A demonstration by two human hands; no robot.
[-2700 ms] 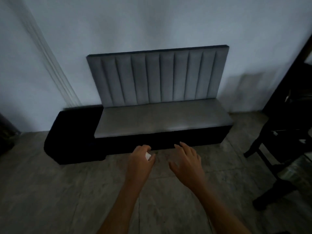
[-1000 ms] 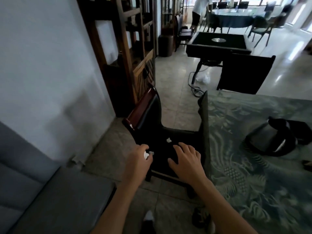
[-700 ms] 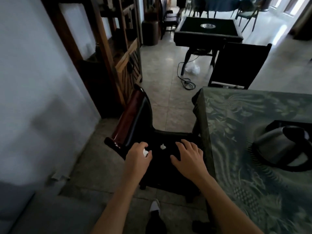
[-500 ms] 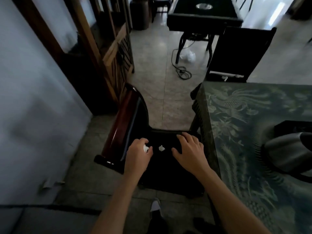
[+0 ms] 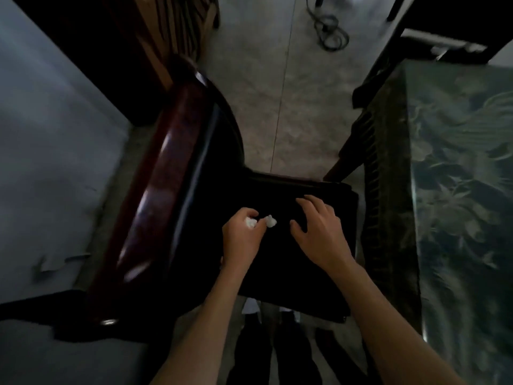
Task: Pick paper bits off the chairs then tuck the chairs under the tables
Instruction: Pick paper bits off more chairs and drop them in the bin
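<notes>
A dark chair with a reddish wooden backrest stands below me, its black seat facing the table with a green patterned cloth on the right. A small white paper bit lies on the seat. My left hand is curled around another white paper bit, its fingertips right beside the loose bit. My right hand hovers over the seat with fingers spread, holding nothing.
A grey wall is on the left, with a wooden shelf unit behind the chair. A black cable lies coiled on the tiled floor. Another dark chair stands at the table's far side. My feet are under the seat's near edge.
I turned from the grey bench to the chair and leaned over it. Both hands lowered onto the seat, the left hand still holding its paper bit and closing in on the loose one.
</notes>
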